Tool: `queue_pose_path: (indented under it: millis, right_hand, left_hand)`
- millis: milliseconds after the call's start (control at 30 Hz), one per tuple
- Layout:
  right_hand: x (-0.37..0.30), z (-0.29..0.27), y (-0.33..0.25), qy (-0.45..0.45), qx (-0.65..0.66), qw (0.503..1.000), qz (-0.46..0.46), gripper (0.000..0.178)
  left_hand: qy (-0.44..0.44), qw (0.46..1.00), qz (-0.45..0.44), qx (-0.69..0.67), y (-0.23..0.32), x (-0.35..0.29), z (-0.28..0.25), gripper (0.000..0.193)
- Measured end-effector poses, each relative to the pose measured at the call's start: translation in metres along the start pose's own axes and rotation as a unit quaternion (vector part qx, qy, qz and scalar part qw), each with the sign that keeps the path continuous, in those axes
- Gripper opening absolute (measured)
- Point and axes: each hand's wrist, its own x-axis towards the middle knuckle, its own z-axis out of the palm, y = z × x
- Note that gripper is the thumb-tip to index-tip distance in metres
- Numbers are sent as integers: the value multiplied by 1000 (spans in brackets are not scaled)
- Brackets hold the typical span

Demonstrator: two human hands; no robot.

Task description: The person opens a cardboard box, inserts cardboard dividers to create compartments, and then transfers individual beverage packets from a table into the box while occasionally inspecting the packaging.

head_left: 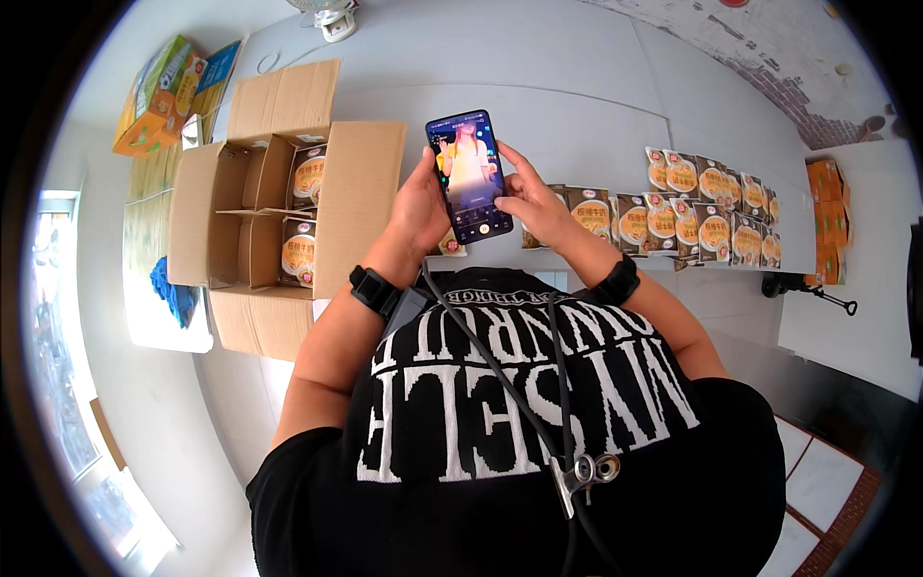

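The phone is held upright between both hands, raised in front of the black shirt, its lit screen facing the wearer. The left hand holds its left edge: the thumb lies along the side, and the other fingers go behind it, where I cannot tell how they are spread. The right hand is at its right edge, the index finger against the upper side and the thumb over the lower right of the screen; whether that thumb presses the glass cannot be told. Between them the fingers pinch the phone by its sides.

It should handle as a light, stiff slab, smooth enough to slip and with glass that would suffer from a drop. The long edges and the back look the best places to hold it, leaving the screen free for a thumb.

Left of the phone, an open box with dividers has pouches in some of its cells. Right of the phone, more pouches stand in rows on the pale table. Farther left of the phone, beyond the box, are an orange carton and a blue cloth.
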Motion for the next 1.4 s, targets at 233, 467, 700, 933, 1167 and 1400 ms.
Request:
queue_pose_path:
  millis: [233,467,700,933,1167,1400]
  right_hand:
    - [3,0,-5,14,0,1000,0,73]
    - [1,-3,-3,12,26,999,-19,69]
    - [3,-6,-6,30,82,996,23,66]
    - [2,-8,-5,9,67,997,34,67]
    - [3,-8,-2,15,38,999,36,69]
    - [4,-8,3,26,55,998,27,70]
  left_hand:
    - [-17,1000,-2,-8,-5,2,-6,48]
    - [20,999,-5,28,-4,-2,-1,47]
    - [-17,1000,-19,-18,-8,3,-12,52]
    - [-23,999,-23,-28,-10,4,-17,53]
    - [-11,999,-31,-2,-6,-2,-5,53]
    - [1,1000,-22,2,-6,-2,-4,52]
